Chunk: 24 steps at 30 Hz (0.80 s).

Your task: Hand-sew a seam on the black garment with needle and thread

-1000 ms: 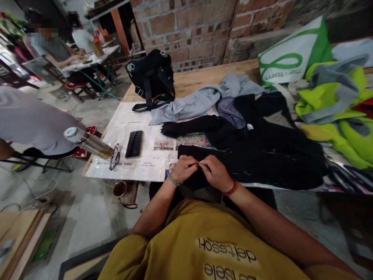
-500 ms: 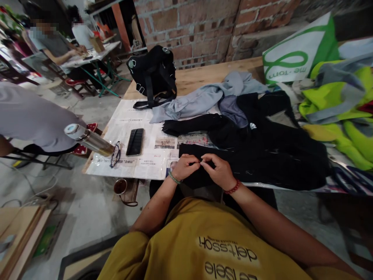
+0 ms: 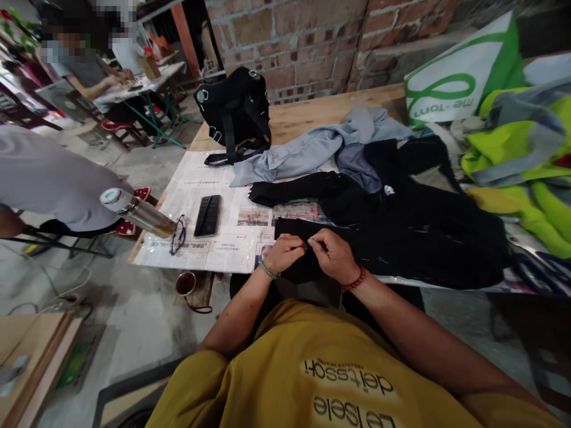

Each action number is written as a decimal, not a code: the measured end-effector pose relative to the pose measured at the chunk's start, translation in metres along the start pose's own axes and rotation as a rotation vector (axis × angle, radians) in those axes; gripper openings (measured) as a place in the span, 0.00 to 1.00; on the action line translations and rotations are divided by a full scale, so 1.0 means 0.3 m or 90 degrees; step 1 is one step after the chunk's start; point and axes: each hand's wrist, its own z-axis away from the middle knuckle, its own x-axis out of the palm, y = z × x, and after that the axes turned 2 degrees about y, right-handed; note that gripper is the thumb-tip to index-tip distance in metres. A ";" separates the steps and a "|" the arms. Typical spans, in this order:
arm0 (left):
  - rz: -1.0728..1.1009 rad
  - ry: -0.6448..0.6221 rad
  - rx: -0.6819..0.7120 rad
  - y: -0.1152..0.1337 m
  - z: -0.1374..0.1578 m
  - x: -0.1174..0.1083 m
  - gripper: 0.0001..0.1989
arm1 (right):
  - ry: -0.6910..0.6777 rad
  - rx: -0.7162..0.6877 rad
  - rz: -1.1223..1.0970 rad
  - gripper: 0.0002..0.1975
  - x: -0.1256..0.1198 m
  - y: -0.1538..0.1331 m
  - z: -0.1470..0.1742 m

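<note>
A black garment [image 3: 428,232] lies spread along the near edge of the table, with pale stitch-like marks on it. Over its left end, my left hand [image 3: 285,252] is closed, thumb and forefinger pressed together. Just to the right, my right hand [image 3: 332,255] pinches with its fingertips, a small gap away from the left thumb. Whatever sits between the fingertips of either hand is too small to make out. Behind the black garment lies a crumpled light grey garment [image 3: 303,154].
On the newspaper-covered table [image 3: 223,255] are a phone [image 3: 207,215], glasses [image 3: 179,236] and a steel flask [image 3: 143,215]. A black backpack [image 3: 236,113] stands behind. Yellow-green clothes [image 3: 530,148], scissors [image 3: 539,270] and a green-white bag [image 3: 464,77] lie right. A seated person [image 3: 57,178] is at left.
My right fingertips have drawn slightly up and away from my left ones, widening the gap between them. My left hand stays in nearly the same place.
</note>
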 end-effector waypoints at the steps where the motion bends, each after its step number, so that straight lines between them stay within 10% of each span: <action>1: 0.001 0.001 -0.002 0.000 0.000 0.000 0.15 | -0.002 -0.011 0.003 0.05 0.001 0.000 0.000; 10: 0.004 0.045 0.031 -0.019 0.000 0.004 0.15 | -0.023 -0.068 0.023 0.07 0.009 0.011 -0.018; 15: -0.093 -0.032 -0.004 -0.036 -0.005 0.007 0.12 | 0.011 -0.003 0.043 0.06 -0.041 -0.031 -0.077; 24: 0.212 0.115 -0.029 -0.024 0.007 -0.008 0.10 | -0.024 0.231 -0.129 0.06 -0.045 0.005 -0.096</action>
